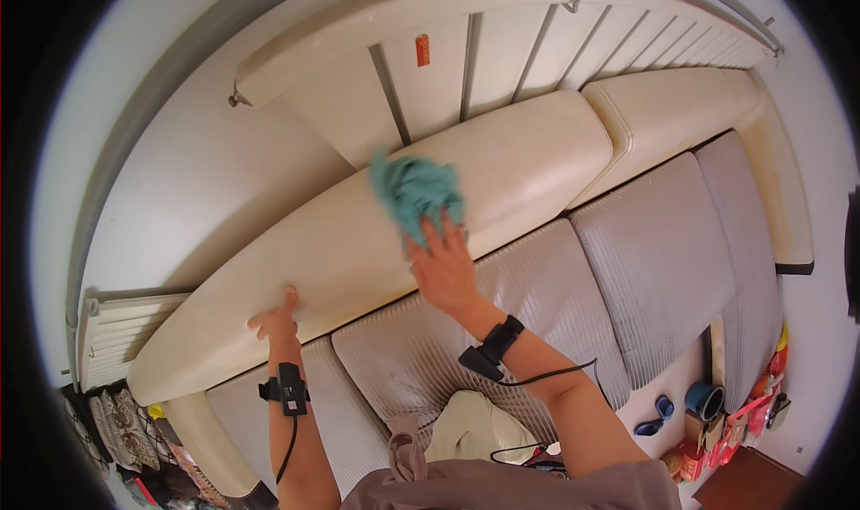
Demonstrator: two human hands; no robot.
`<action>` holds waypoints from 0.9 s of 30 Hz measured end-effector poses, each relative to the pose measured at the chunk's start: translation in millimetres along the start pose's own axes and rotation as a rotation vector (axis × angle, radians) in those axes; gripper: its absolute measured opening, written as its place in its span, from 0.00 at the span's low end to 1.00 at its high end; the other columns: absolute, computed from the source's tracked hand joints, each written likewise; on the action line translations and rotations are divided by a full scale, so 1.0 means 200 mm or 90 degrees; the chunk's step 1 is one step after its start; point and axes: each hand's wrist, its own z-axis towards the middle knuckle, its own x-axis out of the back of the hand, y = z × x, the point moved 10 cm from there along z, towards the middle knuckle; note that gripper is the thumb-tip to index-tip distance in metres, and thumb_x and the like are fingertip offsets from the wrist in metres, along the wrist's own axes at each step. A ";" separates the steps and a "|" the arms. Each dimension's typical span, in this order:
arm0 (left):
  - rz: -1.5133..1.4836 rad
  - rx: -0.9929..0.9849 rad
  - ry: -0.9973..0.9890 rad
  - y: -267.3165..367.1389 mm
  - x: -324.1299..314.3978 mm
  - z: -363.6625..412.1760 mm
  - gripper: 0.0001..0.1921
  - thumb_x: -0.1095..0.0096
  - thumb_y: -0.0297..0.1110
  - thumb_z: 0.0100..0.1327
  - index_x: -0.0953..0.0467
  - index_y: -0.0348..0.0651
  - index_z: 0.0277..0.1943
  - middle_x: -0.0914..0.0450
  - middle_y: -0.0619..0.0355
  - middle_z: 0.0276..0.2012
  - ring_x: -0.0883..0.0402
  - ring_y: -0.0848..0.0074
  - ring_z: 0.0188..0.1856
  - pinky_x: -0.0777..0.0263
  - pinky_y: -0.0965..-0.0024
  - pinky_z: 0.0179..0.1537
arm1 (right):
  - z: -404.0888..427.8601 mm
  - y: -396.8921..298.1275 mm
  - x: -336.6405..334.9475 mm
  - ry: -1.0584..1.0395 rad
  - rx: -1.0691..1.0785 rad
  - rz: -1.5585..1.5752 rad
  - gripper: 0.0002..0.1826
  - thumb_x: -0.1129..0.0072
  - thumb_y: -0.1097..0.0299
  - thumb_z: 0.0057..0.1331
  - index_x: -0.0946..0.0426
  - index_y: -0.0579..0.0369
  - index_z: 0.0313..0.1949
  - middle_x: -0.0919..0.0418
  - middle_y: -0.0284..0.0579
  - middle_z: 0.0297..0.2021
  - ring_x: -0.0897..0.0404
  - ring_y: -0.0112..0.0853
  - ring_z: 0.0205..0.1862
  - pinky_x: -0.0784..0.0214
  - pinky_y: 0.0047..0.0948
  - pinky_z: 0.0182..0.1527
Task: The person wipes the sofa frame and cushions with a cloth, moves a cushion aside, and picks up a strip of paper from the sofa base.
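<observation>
My right hand [443,265] presses a crumpled teal cloth [420,191] against the cream leather-like backrest [524,151] of a long sofa. The cloth is blurred and bunched beyond my fingertips. Further left and lower down, my left hand [277,318] rests on the same backrest, its fingers apart and nothing in it. Below both hands run the grey ribbed seat cushions [537,281]. Each wrist wears a black strapped device with a cable.
Behind the sofa is a white radiator [430,80] with a small red sticker [422,50]. Patterned cushions [124,429] are piled at the lower left. Blue slippers [655,416], a dark blue pot [704,401] and red packages [722,436] stand on the floor at right.
</observation>
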 end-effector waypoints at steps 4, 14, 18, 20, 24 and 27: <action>0.012 -0.006 -0.003 -0.01 0.07 0.02 0.72 0.18 0.47 0.38 0.79 0.36 0.67 0.70 0.32 0.67 0.42 0.48 0.63 0.30 0.56 0.51 | -0.03 0.14 0.02 -0.081 0.126 0.030 0.20 0.47 0.68 0.57 0.25 0.44 0.51 0.34 0.50 0.57 0.46 0.53 0.67 0.50 0.57 0.62; 0.030 -0.016 0.019 0.02 0.04 0.00 0.72 0.20 0.51 0.40 0.81 0.36 0.67 0.68 0.34 0.68 0.40 0.50 0.63 0.32 0.54 0.55 | 0.06 0.82 0.23 0.224 -0.275 -0.174 0.23 0.56 0.65 0.65 0.34 0.54 0.60 0.40 0.65 0.59 0.45 0.62 0.63 0.56 0.60 0.64; -0.012 -0.043 -0.028 0.05 0.02 -0.06 0.68 0.21 0.48 0.43 0.77 0.36 0.67 0.60 0.36 0.66 0.40 0.51 0.63 0.33 0.51 0.58 | 0.12 0.02 -0.03 0.045 -0.025 0.032 0.16 0.48 0.63 0.58 0.22 0.53 0.44 0.32 0.54 0.56 0.43 0.58 0.64 0.51 0.61 0.62; -0.021 -0.048 -0.077 0.06 -0.01 -0.05 0.65 0.21 0.47 0.44 0.74 0.36 0.67 0.57 0.37 0.65 0.39 0.51 0.62 0.33 0.50 0.58 | 0.15 -0.05 -0.01 0.032 0.158 0.166 0.14 0.48 0.64 0.57 0.20 0.51 0.41 0.31 0.50 0.55 0.41 0.56 0.63 0.49 0.59 0.61; -0.030 -0.034 -0.014 0.07 0.08 -0.07 0.64 0.21 0.46 0.44 0.73 0.36 0.67 0.58 0.37 0.65 0.39 0.51 0.62 0.33 0.49 0.58 | 0.39 0.80 0.29 0.135 -0.079 -0.148 0.15 0.49 0.65 0.59 0.21 0.49 0.44 0.29 0.51 0.53 0.36 0.53 0.57 0.45 0.54 0.58; 0.038 0.026 0.008 0.01 0.00 -0.07 0.66 0.21 0.45 0.44 0.76 0.34 0.67 0.61 0.34 0.66 0.41 0.51 0.63 0.33 0.53 0.57 | 0.42 1.29 0.45 0.204 -0.241 -0.265 0.17 0.52 0.63 0.61 0.23 0.53 0.47 0.30 0.53 0.53 0.37 0.55 0.57 0.46 0.55 0.57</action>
